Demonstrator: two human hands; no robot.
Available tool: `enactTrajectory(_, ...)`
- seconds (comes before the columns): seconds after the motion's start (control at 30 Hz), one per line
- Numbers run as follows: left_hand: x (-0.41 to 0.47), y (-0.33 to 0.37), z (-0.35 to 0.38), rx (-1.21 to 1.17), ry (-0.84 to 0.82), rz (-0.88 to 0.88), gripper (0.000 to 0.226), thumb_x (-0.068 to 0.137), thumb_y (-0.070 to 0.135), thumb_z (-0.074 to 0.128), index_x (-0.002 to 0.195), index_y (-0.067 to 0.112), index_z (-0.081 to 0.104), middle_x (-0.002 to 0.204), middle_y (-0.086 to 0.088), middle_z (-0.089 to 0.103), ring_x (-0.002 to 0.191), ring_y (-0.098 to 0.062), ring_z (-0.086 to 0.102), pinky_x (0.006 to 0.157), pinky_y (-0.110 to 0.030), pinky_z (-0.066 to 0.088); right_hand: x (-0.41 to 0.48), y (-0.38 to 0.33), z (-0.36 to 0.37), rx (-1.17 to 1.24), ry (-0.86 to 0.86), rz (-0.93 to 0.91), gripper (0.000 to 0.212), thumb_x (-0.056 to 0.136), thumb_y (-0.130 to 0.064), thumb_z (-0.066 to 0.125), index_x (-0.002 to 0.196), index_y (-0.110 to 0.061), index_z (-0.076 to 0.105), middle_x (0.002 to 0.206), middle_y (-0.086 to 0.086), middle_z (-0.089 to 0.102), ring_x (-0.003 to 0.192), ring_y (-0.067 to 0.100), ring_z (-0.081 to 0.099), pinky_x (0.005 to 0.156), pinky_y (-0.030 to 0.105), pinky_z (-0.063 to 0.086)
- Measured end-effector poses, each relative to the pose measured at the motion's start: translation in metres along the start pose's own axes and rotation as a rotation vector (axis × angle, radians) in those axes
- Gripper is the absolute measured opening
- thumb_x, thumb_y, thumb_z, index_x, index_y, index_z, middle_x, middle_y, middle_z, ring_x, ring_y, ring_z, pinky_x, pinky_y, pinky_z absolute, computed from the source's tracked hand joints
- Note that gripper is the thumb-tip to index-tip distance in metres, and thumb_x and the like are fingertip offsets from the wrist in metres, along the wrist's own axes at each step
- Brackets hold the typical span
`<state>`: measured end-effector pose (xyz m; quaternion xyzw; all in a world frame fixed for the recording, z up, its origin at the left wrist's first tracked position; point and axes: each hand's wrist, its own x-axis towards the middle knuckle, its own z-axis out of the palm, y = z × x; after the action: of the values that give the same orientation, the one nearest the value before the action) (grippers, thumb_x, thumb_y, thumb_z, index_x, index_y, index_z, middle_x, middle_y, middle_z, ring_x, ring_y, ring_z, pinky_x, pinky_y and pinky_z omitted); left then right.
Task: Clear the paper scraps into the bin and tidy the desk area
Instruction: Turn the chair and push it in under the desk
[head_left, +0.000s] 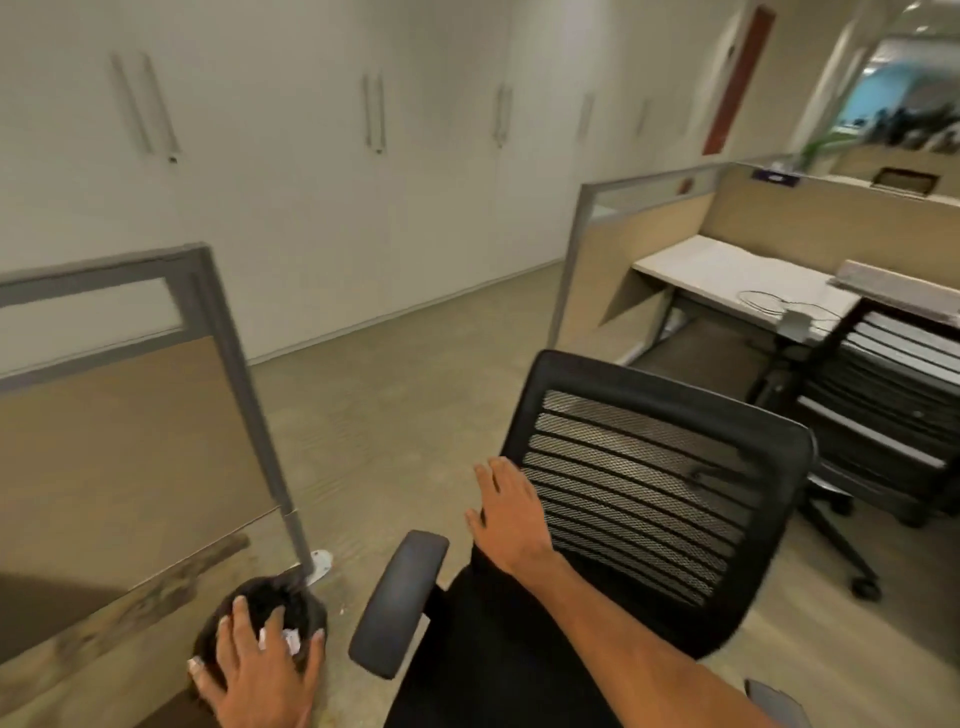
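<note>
A small round black bin (270, 597) stands on the floor at the bottom left, beside the foot of a cubicle partition. My left hand (260, 665) is spread over the bin's top with the fingers splayed to its rim. White paper scraps (289, 640) show between the ring and little fingers; whether they lie in the bin or under the palm I cannot tell. My right hand (506, 514) rests flat, fingers straight, on the left edge of a black mesh office chair's backrest (649, 493).
The chair's armrest (397, 597) juts out between the bin and the seat. A cubicle partition (130, 415) stands to the left with its post foot (319, 564) by the bin. At right are a white desk (727, 275) with a cable, and a second black chair (883, 405). Carpeted aisle and white cabinets lie ahead.
</note>
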<state>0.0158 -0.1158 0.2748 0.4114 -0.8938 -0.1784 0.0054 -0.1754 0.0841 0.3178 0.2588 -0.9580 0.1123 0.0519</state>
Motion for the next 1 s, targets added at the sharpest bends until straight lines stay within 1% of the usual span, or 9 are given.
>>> enactTrajectory(0.13,0.006,0.022,0.026,0.042,0.001,0.109,0.061,0.074,0.054,0.069,0.123,0.018,0.063,0.153,-0.016,0.032,0.142,-0.037,0.026,0.116,-0.061,0.006,0.015,0.078,-0.038,-0.059,0.096,0.152,0.062,0.094,-0.042,0.046,0.146,-0.015,0.026,0.156,0.011,0.023,0.146,0.026,0.017,0.118,0.042,0.015)
enactTrajectory(0.3,0.021,0.028,0.066,0.051,-0.136,0.239,0.099,0.079,0.076,0.004,0.110,0.007,0.068,0.140,-0.028,0.043,0.129,-0.047,0.038,0.113,-0.063,0.005,0.030,0.158,-0.084,-0.144,0.158,0.331,0.070,0.092,-0.038,0.054,0.147,-0.010,0.022,0.157,0.016,0.021,0.145,0.031,0.017,0.120,0.046,0.016)
enactTrajectory(0.47,0.032,0.030,0.085,0.085,-0.145,0.284,0.094,0.076,0.077,0.005,0.097,0.014,0.071,0.139,-0.022,0.044,0.127,-0.044,0.039,0.114,-0.060,0.004,0.042,0.212,-0.112,-0.180,0.111,0.449,0.086,0.085,-0.033,0.065,0.150,-0.014,0.011,0.159,0.018,0.008,0.146,0.036,0.005,0.119,0.050,0.011)
enactTrajectory(0.63,0.030,0.025,0.075,0.148,-0.195,0.266,0.094,0.078,0.076,0.000,0.093,0.019,0.074,0.131,-0.025,0.054,0.123,-0.045,0.045,0.108,-0.063,0.021,0.046,0.253,-0.120,-0.084,-0.083,0.608,0.105,0.078,-0.038,0.074,0.151,-0.026,0.000,0.159,0.017,-0.003,0.146,0.039,-0.005,0.117,0.055,0.002)
enactTrajectory(0.73,0.029,0.027,0.077,0.143,-0.201,0.305,0.094,0.085,0.072,0.004,0.092,0.013,0.076,0.122,-0.029,0.060,0.110,-0.049,0.057,0.093,-0.061,0.039,0.048,0.268,-0.121,-0.154,-0.102,0.594,0.107,0.074,-0.047,0.075,0.150,-0.030,0.002,0.157,0.017,0.011,0.145,0.039,0.006,0.116,0.057,0.006)
enactTrajectory(0.8,0.029,0.032,0.072,0.213,-0.255,0.281,0.079,0.079,0.066,0.017,0.118,0.019,0.066,0.143,-0.024,0.045,0.126,-0.042,0.048,0.103,-0.054,0.035,0.050,0.270,-0.123,-0.203,-0.084,0.575,0.105,0.073,-0.049,0.075,0.150,-0.031,0.006,0.154,0.016,0.020,0.141,0.040,0.015,0.116,0.058,0.011)
enactTrajectory(0.87,0.033,0.030,0.088,0.226,-0.327,0.381,0.081,0.081,0.064,0.021,0.148,0.019,0.033,0.160,-0.015,0.011,0.145,-0.032,0.023,0.116,-0.042,0.021,0.050,0.268,-0.120,-0.213,-0.071,0.572,0.104,0.073,-0.048,0.075,0.150,-0.032,0.007,0.153,0.015,0.022,0.140,0.040,0.017,0.116,0.059,0.012)
enactTrajectory(0.93,0.041,0.025,0.104,0.204,-0.461,0.423,0.070,0.095,0.052,0.035,0.153,0.021,0.010,0.161,-0.010,-0.006,0.148,-0.029,0.008,0.119,-0.037,0.013,0.048,0.268,-0.119,-0.219,-0.063,0.571,0.101,0.075,-0.045,0.075,0.150,-0.032,0.008,0.153,0.016,0.022,0.140,0.040,0.017,0.116,0.059,0.011)
enactTrajectory(1.0,0.045,0.022,0.119,0.223,-0.562,0.444,0.069,0.098,0.043,0.040,0.153,0.022,0.004,0.161,-0.009,-0.009,0.149,-0.031,0.002,0.120,-0.038,0.012,0.046,0.269,-0.120,-0.210,-0.066,0.561,0.099,0.076,-0.042,0.074,0.150,-0.031,0.009,0.152,0.016,0.022,0.140,0.040,0.016,0.116,0.059,0.011)
